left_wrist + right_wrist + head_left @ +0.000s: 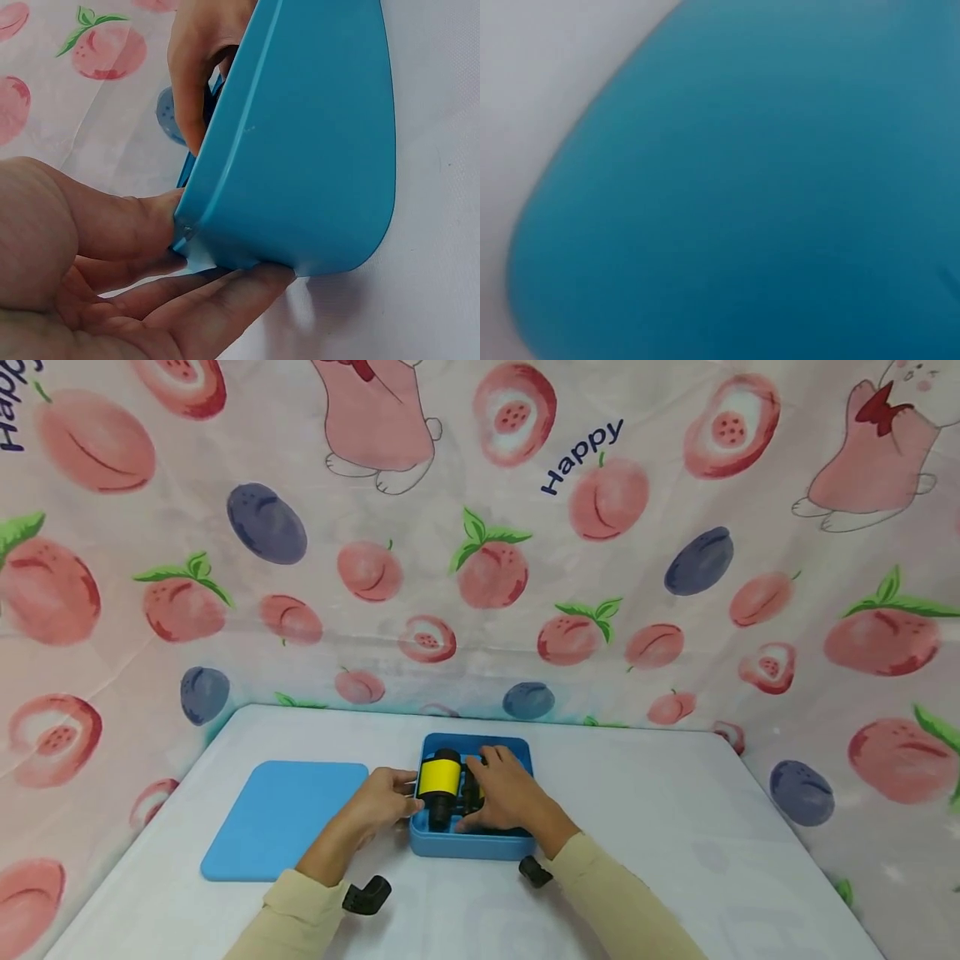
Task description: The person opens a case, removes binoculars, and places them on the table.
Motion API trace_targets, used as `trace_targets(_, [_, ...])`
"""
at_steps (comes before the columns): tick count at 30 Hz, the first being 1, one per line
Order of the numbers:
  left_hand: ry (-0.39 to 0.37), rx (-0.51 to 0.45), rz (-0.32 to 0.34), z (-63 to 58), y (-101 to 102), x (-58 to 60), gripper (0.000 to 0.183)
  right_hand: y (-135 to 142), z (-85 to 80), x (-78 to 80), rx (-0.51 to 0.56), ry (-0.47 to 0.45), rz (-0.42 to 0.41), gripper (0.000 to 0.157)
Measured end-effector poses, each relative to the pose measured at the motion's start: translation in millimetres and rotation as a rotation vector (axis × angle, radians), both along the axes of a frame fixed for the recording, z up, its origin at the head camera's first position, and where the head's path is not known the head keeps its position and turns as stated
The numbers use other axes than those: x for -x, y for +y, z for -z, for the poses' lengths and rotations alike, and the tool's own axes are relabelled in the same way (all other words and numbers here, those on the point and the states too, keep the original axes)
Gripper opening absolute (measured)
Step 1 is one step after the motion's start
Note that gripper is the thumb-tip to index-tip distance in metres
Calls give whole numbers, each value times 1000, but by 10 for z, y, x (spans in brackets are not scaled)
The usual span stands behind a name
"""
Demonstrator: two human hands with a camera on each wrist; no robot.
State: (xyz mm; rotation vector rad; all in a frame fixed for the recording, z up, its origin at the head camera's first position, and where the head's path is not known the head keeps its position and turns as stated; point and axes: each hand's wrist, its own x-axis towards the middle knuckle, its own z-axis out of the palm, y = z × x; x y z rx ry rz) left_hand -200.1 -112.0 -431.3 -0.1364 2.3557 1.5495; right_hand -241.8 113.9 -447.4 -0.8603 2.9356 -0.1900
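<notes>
A pair of yellow and black binoculars (439,777) lies inside a blue box (472,845) on the white table. My right hand (508,789) reaches into the box from the right and grips the right-hand barrel, with fingers at the far end and thumb at the near end; it covers most of that barrel. At the box's left side, my left hand (386,797) holds the wall. The left wrist view shows the left thumb (127,225) at the rim and the fingers against the outer wall. In the right wrist view, only the blurred box wall (742,187) fills the frame.
A flat blue lid (281,818) lies on the table (637,827) left of the box. Behind the table hangs a fruit-patterned cloth (420,527). Black wrist-worn devices (367,895) sit beneath both wrists, near the front of the box.
</notes>
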Motion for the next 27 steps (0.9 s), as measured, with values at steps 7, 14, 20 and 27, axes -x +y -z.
trace_targets(7, [-11,0,2,-20,12,-18,57,-22,19,34,-20,17,-28,105])
trace_targets(14, [2,-3,-4,-9,8,-21,58,-35,-18,74,-16,28,-26,100])
trace_targets(20, [3,-4,7,-2,19,-13,58,-19,-78,87,-15,6,-30,102])
trace_targets(27, [3,2,-2,-17,5,-25,59,8,-198,98,-27,7,-69,101])
